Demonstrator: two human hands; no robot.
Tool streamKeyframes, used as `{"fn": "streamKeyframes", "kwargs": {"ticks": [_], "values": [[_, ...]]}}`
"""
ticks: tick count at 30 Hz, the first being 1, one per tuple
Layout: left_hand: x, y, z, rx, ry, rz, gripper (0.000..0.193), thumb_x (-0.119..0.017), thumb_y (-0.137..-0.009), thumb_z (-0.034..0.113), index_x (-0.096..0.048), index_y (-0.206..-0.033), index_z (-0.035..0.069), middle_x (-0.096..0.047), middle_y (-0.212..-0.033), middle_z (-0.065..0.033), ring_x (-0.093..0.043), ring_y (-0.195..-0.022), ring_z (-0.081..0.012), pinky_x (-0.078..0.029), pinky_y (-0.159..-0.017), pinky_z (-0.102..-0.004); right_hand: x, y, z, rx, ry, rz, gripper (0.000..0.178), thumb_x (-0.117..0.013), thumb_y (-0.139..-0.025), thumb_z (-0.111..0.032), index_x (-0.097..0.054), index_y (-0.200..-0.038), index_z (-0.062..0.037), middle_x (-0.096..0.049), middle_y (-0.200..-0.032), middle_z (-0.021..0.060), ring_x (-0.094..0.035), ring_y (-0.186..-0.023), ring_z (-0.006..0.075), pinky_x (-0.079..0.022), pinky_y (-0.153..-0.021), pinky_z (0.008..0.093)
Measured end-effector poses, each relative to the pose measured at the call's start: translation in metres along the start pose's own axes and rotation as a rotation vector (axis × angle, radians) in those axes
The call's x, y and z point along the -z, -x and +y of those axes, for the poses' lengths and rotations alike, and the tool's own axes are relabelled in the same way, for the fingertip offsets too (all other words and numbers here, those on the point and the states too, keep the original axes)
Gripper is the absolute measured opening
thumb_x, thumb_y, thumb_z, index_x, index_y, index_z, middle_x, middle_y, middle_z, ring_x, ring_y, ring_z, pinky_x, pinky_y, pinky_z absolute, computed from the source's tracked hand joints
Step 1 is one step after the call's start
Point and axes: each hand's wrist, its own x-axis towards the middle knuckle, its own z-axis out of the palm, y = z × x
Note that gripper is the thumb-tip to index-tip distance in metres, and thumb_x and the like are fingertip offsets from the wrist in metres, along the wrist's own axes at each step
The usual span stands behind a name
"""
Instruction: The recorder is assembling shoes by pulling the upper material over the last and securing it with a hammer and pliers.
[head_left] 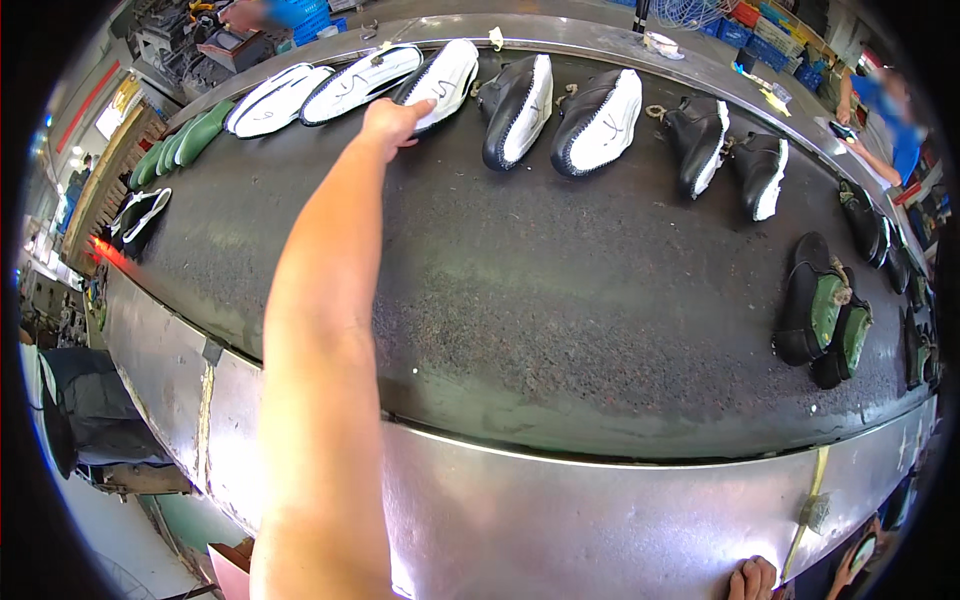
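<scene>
My left hand [391, 126] reaches across the dark conveyor belt to a white-bottomed shoe [447, 80]. Its fingers close on the near end of that shoe, which lies bottom up with stitching round its edge and a dark pen mark. To its left lies another white-bottomed shoe [362, 84]. On the other side are a black shoe [517, 112] and a second black shoe [598, 122], their white bottoms turned up. At the lower edge, only the curled fingers of my right hand [752, 580] show against the metal rim; whatever they hold is hidden.
Green shoe parts [182, 145] lie at the belt's far left. Smaller black shoes [697, 145] and a black-and-green pair [808, 305] are to the right. A metal rim [600, 510] borders the belt [480, 280]. Across it, a person in blue [893, 130] holds something.
</scene>
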Motion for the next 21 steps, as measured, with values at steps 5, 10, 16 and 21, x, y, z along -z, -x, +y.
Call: {"fn": "streamKeyframes", "kwargs": {"ticks": [5,10,16,21], "values": [[0.025,0.072,0.016,0.146,-0.030,-0.046,0.056,-0.083,-0.082,0.028,-0.061,-0.116,-0.010,-0.064,-0.117,-0.0184,-0.066,-0.094,-0.0282,-0.062,-0.072,-0.0383,0.005,-0.005,0.000,0.016,0.041,-0.047,0.064,-0.035,-0.104,-0.047,-0.065,-0.108,0.0092,-0.066,-0.109,0.0262,-0.064,-0.095,0.0435,-0.050,-0.082,0.0527],[0.102,0.198,0.026,0.324,0.007,-0.441,0.042,-0.082,-0.084,0.028,-0.068,-0.105,-0.005,-0.070,-0.091,-0.0137,-0.069,-0.071,-0.0247,-0.060,-0.061,-0.0347,0.000,0.024,0.003,0.020,0.004,-0.090,0.061,-0.035,-0.100,-0.045,-0.056,-0.121,0.0085,-0.055,-0.126,0.0276,-0.052,-0.119,0.0468,-0.037,-0.101,0.0596],[0.129,0.443,0.015,0.112,0.098,-0.165,0.046,-0.075,-0.089,0.026,-0.064,-0.112,-0.013,-0.071,-0.102,-0.0193,-0.072,-0.086,-0.0266,-0.060,-0.073,-0.0359,-0.008,0.034,0.001,0.006,-0.008,0.084,0.052,-0.048,-0.094,-0.038,-0.058,-0.118,0.0075,-0.057,-0.124,0.0248,-0.052,-0.121,0.0446,-0.036,-0.101,0.0599],[0.163,0.664,-0.045,0.169,0.923,-0.411,0.083,-0.085,-0.077,0.029,-0.043,-0.141,-0.005,-0.062,-0.128,-0.0159,-0.061,-0.119,-0.0294,-0.051,-0.101,-0.0461,0.006,0.068,-0.039,-0.031,-0.081,0.028,0.055,-0.062,-0.088,-0.033,-0.053,-0.127,0.0054,-0.051,-0.135,0.0242,-0.045,-0.130,0.0449,-0.030,-0.108,0.0628]]}}
